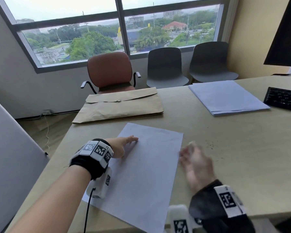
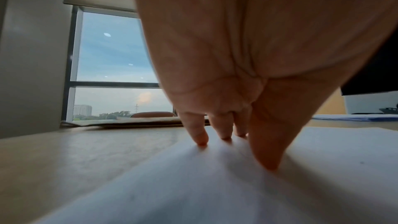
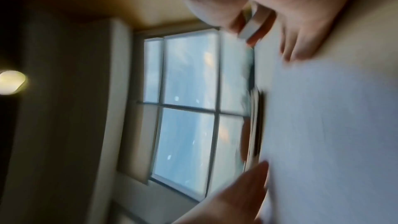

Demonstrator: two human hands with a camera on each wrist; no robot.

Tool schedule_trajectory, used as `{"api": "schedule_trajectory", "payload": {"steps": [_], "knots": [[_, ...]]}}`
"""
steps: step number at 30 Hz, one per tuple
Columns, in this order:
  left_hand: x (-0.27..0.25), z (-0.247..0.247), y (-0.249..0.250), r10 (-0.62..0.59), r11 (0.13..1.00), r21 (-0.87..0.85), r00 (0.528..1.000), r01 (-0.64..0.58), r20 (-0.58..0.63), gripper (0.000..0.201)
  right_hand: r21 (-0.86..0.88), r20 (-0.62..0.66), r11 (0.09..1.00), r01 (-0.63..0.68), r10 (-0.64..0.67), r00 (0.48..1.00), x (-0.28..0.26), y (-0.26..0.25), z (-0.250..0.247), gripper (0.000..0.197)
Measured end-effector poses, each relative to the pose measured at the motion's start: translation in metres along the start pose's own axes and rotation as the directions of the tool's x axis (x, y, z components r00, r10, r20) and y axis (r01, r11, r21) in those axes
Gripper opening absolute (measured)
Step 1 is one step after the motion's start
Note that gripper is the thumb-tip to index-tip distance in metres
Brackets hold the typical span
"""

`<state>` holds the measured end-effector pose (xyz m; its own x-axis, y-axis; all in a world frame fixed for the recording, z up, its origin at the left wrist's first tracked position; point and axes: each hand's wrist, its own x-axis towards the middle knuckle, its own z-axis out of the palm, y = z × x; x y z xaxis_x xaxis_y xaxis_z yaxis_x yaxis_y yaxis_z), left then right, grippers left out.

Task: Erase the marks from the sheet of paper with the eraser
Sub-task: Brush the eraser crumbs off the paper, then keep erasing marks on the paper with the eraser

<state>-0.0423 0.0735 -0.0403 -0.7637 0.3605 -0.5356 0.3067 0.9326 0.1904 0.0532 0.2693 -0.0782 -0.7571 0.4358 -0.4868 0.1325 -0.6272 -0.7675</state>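
Note:
A white sheet of paper lies on the beige table in front of me; any marks on it are too faint to make out. My left hand presses down on the sheet's upper left part with straight fingers; in the left wrist view the fingertips stand on the paper. My right hand, blurred by motion, is at the sheet's right edge. It pinches a small white eraser, seen between thumb and fingers as the eraser in the right wrist view, just above the paper.
Dark eraser crumbs lie on the table right of the sheet. A brown envelope lies behind it and a stack of white paper at the back right. A black keyboard and monitor sit far right; chairs stand beyond the table.

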Motion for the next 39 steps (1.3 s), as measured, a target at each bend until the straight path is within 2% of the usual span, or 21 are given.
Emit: {"api": "schedule_trajectory", "payload": {"steps": [1,2,3,6,10,13,15,16,18,20,22,25,26,28,29,31,33,36,37,39], "knots": [[0.0,-0.001,0.001,-0.005,1.0,0.013,1.0,0.005,0.009,0.081,-0.047,-0.122,0.99,0.136,-0.141,0.982,0.007,-0.015,-0.005,0.028],[0.0,-0.001,0.001,-0.013,1.0,0.028,1.0,0.013,0.016,0.081,-0.066,-0.186,0.972,0.228,-0.236,0.954,0.014,-0.029,-0.012,0.027],[0.0,-0.002,0.002,-0.022,0.999,0.044,1.0,0.021,0.021,0.081,-0.031,-0.198,0.963,0.267,-0.268,0.943,0.019,-0.041,-0.019,0.025],[0.002,-0.002,0.005,-0.041,0.996,0.078,0.999,0.042,-0.01,0.076,0.101,-0.068,0.975,0.199,-0.193,0.979,0.024,-0.064,-0.038,0.026],[0.011,0.006,0.018,-0.039,0.988,0.144,0.992,0.056,-0.116,0.083,-0.093,0.086,0.991,0.091,-0.083,0.993,0.027,-0.07,-0.04,0.023],[0.021,0.008,0.032,0.033,0.987,0.162,0.99,-0.011,-0.137,0.086,-0.31,0.231,0.946,0.091,-0.018,0.973,0.028,-0.071,-0.029,0.02],[0.026,0.006,0.044,0.117,0.986,0.129,0.986,-0.102,-0.117,0.087,-0.496,0.349,0.855,0.155,0.033,0.937,0.03,-0.071,-0.018,0.013],[0.029,0.005,0.051,0.155,0.983,0.109,0.983,-0.145,-0.098,0.089,-0.59,0.403,0.78,0.206,0.063,0.913,0.031,-0.071,-0.012,0.011],[0.035,0.003,0.063,0.194,0.978,0.089,0.98,-0.189,-0.05,0.094,-0.746,0.484,0.587,0.316,0.152,0.862,0.036,-0.07,0.002,0.013],[0.04,0.003,0.071,0.198,0.977,0.087,0.98,-0.196,-0.011,0.098,-0.84,0.502,0.368,0.399,0.247,0.829,0.042,-0.068,0.015,0.018],[0.045,0.002,0.073,0.202,0.975,0.095,0.979,-0.202,0.008,0.101,-0.869,0.494,0.176,0.462,0.282,0.822,0.052,-0.067,0.029,0.014],[0.048,0.004,0.072,0.205,0.972,0.115,0.979,-0.206,0.022,0.106,-0.848,0.496,-0.088,0.522,0.213,0.842,0.063,-0.063,0.045,0.014],[0.048,0.005,0.072,0.205,0.971,0.118,0.978,-0.206,0.027,0.108,-0.818,0.517,-0.186,0.545,0.181,0.837,0.062,-0.06,0.048,0.017],[0.049,0.006,0.072,0.21,0.97,0.118,0.977,-0.213,0.032,0.109,-0.721,0.586,-0.338,0.604,0.167,0.793,0.052,-0.05,0.05,0.023],[0.05,0.007,0.071,0.212,0.97,0.112,0.977,-0.214,0.035,0.11,-0.673,0.617,-0.37,0.641,0.197,0.762,0.046,-0.043,0.048,0.028],[0.052,0.009,0.069,0.209,0.972,0.106,0.977,-0.211,0.034,0.111,-0.615,0.645,-0.374,0.694,0.268,0.715,0.04,-0.039,0.043,0.038],[0.053,0.009,0.068,0.213,0.97,0.113,0.977,-0.215,0.033,0.112,-0.623,0.646,-0.379,0.685,0.245,0.723,0.048,-0.046,0.043,0.042],[0.053,0.009,0.067,0.21,0.97,0.115,0.977,-0.213,0.042,0.112,-0.665,0.644,-0.417,0.619,0.1,0.759,0.059,-0.057,0.048,0.041],[0.053,0.008,0.067,0.208,0.97,0.117,0.977,-0.212,0.044,0.113,-0.654,0.655,-0.423,0.626,0.096,0.749,0.056,-0.055,0.047,0.04],[0.054,0.008,0.067,0.209,0.97,0.122,0.977,-0.212,0.042,0.113,-0.594,0.686,-0.421,0.685,0.181,0.705,0.043,-0.044,0.042,0.042]]}}
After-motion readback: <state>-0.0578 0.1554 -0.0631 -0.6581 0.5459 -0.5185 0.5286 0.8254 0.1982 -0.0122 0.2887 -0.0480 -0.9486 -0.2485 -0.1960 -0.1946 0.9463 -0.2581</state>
